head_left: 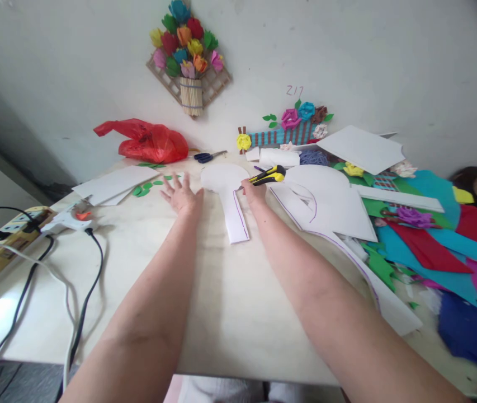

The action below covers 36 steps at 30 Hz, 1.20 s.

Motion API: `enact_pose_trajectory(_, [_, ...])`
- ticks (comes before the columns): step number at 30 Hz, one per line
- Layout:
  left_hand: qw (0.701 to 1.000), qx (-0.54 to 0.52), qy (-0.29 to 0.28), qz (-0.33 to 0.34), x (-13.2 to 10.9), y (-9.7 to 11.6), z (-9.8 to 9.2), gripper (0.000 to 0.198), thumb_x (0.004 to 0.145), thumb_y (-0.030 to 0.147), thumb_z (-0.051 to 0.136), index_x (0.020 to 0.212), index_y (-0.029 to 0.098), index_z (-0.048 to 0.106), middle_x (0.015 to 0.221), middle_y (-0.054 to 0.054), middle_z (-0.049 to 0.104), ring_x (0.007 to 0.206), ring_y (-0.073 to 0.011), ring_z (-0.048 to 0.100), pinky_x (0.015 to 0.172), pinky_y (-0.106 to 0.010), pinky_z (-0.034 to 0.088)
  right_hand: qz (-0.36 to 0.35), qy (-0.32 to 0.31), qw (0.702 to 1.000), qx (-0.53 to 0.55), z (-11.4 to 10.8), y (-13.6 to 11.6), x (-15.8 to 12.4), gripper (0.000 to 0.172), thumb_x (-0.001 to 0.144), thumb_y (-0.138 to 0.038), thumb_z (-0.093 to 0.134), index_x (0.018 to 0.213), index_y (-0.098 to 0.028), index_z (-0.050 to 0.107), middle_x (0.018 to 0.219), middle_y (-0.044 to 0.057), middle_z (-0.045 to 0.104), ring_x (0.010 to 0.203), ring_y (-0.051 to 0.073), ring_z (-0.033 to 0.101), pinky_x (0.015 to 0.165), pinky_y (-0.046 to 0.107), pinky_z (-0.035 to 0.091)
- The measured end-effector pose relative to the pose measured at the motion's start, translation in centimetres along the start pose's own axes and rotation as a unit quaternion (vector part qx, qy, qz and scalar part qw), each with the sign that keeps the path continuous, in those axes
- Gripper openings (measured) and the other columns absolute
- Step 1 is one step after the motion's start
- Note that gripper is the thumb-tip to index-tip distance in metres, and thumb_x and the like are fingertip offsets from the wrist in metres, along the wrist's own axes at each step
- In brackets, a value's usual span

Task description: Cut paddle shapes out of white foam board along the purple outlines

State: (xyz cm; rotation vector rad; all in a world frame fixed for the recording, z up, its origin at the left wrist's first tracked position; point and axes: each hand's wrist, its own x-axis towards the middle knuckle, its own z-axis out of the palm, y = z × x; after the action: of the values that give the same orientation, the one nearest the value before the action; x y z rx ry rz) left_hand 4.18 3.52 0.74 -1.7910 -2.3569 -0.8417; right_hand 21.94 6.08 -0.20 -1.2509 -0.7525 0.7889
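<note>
A white foam-board cutout [224,178], round at the far end with a straight handle, lies flat on the table with a purple line along its right edge. My right hand [254,193] is closed around a yellow and black utility knife [268,176] beside the cutout's neck. Left of the cutout, my left hand [182,195] rests on the table, fingers spread and holding nothing. To the right lies a larger white board offcut [330,196] with a purple curved outline. A purple pen [259,168] shows partly behind the knife.
Green paper leaves [141,190], white sheets [114,182], dark-handled scissors [208,157] and a red plastic bag [152,143] lie at the back left. A power strip [7,240] with cables stands at the left edge. Coloured paper scraps [435,240] pile up on the right.
</note>
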Motion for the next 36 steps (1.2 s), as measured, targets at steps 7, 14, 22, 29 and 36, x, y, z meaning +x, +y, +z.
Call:
enact_pose_trajectory(7, [0.932, 0.072, -0.188, 0.301, -1.2, 2.2, 1.1, 0.077, 0.083, 0.072, 0.030, 0.146, 0.028, 0.032, 0.153, 0.001, 0.029, 0.145, -0.0279, 0.004, 0.112, -0.059, -0.005, -0.012, -0.014, 0.997, -0.079, -0.2, 0.3, 0.2, 0.005, 0.062, -0.021, 0.060, 0.062, -0.018, 0.056, 0.046, -0.003, 0.052, 0.043, 0.012, 0.053, 0.045, 0.022, 0.042])
enact_pose_trajectory(14, [0.923, 0.081, -0.227, 0.299, -1.5, 2.7, 1.0, 0.078, 0.084, 0.073, 0.021, 0.147, 0.029, 0.029, 0.154, 0.000, 0.026, 0.144, -0.0282, 0.012, 0.112, -0.059, -0.003, -0.022, -0.026, 0.993, -0.117, -0.3, 0.1, 0.3, 0.009, 0.062, -0.025, 0.060, 0.058, -0.018, 0.057, 0.043, -0.003, 0.052, 0.044, 0.013, 0.053, 0.045, 0.022, 0.041])
enact_pose_trajectory(22, [0.931, 0.077, -0.216, 0.282, -1.8, 3.1, 1.3, 0.075, 0.085, 0.071, 0.020, 0.145, 0.029, 0.034, 0.154, -0.002, 0.027, 0.142, -0.0277, 0.020, 0.111, -0.061, -0.006, -0.047, -0.002, 0.986, -0.160, -0.4, 0.6, 0.8, 0.011, 0.063, -0.029, 0.058, 0.060, -0.019, 0.058, 0.049, -0.001, 0.056, 0.056, 0.017, 0.060, 0.053, 0.023, 0.046])
enact_pose_trajectory(29, [0.936, 0.072, -0.212, 0.271, -2.0, 3.5, 1.4, 0.070, 0.085, 0.070, 0.023, 0.144, 0.034, 0.036, 0.154, -0.001, 0.029, 0.141, -0.0299, 0.021, 0.110, -0.061, -0.006, -0.050, -0.020, 0.988, -0.144, -0.1, 1.0, 1.0, 0.010, 0.063, -0.029, 0.060, 0.059, -0.019, 0.057, 0.049, -0.002, 0.055, 0.056, 0.016, 0.058, 0.055, 0.024, 0.047])
enact_pose_trajectory(36, [0.940, 0.071, -0.208, 0.263, -2.1, 3.7, 1.5, 0.068, 0.085, 0.070, 0.025, 0.142, 0.035, 0.038, 0.153, -0.001, 0.030, 0.141, -0.0313, 0.021, 0.109, -0.063, -0.006, -0.054, -0.038, 0.992, -0.108, 0.2, 1.0, 0.9, 0.006, 0.061, -0.024, 0.058, 0.064, -0.019, 0.058, 0.051, -0.002, 0.056, 0.060, 0.016, 0.060, 0.057, 0.023, 0.047])
